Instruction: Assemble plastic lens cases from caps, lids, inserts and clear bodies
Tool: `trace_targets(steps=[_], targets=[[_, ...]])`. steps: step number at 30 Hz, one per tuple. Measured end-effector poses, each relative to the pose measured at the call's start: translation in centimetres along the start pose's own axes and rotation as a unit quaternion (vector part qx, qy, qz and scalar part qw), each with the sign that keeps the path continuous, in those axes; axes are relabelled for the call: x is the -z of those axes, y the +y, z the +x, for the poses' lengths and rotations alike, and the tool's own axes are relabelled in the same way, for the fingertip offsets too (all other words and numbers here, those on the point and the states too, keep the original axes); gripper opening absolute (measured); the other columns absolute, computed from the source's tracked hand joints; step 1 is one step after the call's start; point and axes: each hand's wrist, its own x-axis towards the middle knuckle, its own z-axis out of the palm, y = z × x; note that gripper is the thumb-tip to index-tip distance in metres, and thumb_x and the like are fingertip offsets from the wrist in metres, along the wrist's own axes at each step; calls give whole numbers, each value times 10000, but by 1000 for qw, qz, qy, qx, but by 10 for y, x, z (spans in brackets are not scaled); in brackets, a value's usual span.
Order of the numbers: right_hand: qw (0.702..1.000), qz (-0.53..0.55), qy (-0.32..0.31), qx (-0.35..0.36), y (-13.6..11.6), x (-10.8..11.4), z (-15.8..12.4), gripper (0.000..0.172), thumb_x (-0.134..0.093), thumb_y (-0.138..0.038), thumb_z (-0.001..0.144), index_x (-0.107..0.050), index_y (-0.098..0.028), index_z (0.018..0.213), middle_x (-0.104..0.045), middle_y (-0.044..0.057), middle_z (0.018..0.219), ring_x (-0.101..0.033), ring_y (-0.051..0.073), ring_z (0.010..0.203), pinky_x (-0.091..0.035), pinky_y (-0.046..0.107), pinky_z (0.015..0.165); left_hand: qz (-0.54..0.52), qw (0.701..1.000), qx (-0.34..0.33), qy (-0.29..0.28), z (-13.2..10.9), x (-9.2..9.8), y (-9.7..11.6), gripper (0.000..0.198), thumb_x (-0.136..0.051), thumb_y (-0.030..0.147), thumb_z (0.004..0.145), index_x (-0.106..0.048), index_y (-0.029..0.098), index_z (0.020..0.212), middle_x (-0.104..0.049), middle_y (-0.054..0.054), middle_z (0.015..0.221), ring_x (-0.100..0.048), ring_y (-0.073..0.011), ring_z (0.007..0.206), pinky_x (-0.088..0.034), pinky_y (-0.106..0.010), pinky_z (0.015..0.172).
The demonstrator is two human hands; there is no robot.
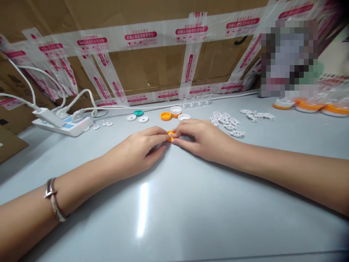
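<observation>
Between my two hands, just above the grey table (169, 203), is a small round orange plastic cap (171, 134) with a tiny white piece at its middle. My left hand (144, 147) closes its fingertips on the cap's left side. From the other side my right hand (203, 138) pinches the cap between thumb and fingers. Most of the cap's edge is hidden by fingertips. Just behind lie an orange cap (165, 116), a white-and-orange cap (176, 111) and a white cap (184, 117), partly behind my right hand.
White discs (143, 119) and a green disc (138, 113) lie back left, near a power strip (64, 123) with cables. Clear cups (195, 100) line the back. White plastic parts (225, 119) lie right, larger orange-and-white containers (311, 105) farther right. A taped carton (163, 69) stands behind.
</observation>
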Motion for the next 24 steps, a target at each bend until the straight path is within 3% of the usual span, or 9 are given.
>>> trace_targets(steps=[3,5,7,9,10,12,17,22,24], targets=[[999,37,18,-22,1,-1,-2,109,-561,-212,799,-642,-160,746,-663,51,803,-593,172,786,-441,292,720,13,998,22,49,0,27,-7,245,-481,278,827,-635,170,984,-646,-62,1018,-606,-172,907,-486,-289,821],[997,63,20,-47,2,-2,-3,106,-568,-234,791,-648,-174,758,-673,45,831,-603,172,784,-451,293,707,14,995,86,57,-7,53,-19,248,-494,338,811,-640,169,917,-663,-38,915,-613,-148,798,-492,-250,741],[994,82,15,-73,2,-3,-3,109,-574,-259,783,-652,-184,789,-678,37,855,-613,169,771,-461,290,690,31,983,164,-74,-19,78,-34,269,-511,388,781,-648,185,892,-665,-5,834,-603,-135,726,-474,-216,662],[991,96,9,-91,2,-3,-3,122,-577,-276,778,-651,-191,822,-681,27,860,-619,164,765,-468,283,678,55,934,241,-256,-33,98,-50,260,-556,394,738,-655,202,883,-666,13,817,-594,-129,697,-438,-178,594],[990,100,6,-98,1,-2,-3,128,-575,-283,777,-649,-194,833,-681,23,860,-621,162,768,-471,280,678,66,908,269,-315,-39,104,-56,237,-551,373,745,-653,215,889,-666,17,847,-590,-128,717,-424,-170,598],[989,105,2,-106,1,-2,-4,135,-572,-295,777,-644,-199,838,-681,17,859,-624,161,782,-476,279,685,72,872,307,-374,-48,111,-65,212,-547,344,749,-638,219,894,-660,19,885,-579,-126,749,-405,-164,613],[988,112,4,-107,-1,-1,-4,123,-570,-297,774,-622,-198,824,-678,14,845,-629,163,792,-487,290,712,101,859,326,-382,-52,108,-70,176,-549,301,747,-613,184,862,-650,4,841,-561,-130,714,-377,-168,580],[986,126,21,-106,-2,-1,-3,109,-589,-291,757,-589,-199,815,-673,13,830,-634,160,783,-501,291,721,62,908,251,-331,-52,93,-56,83,-547,180,737,-626,195,759,-630,56,690,-535,-91,587,-356,-147,518],[986,128,23,-106,-3,-1,-3,102,-587,-293,756,-585,-203,804,-673,14,826,-635,162,779,-504,296,719,42,940,237,-241,-51,88,-48,47,-606,165,689,-633,199,669,-600,79,584,-507,-80,508,-353,-150,495]])
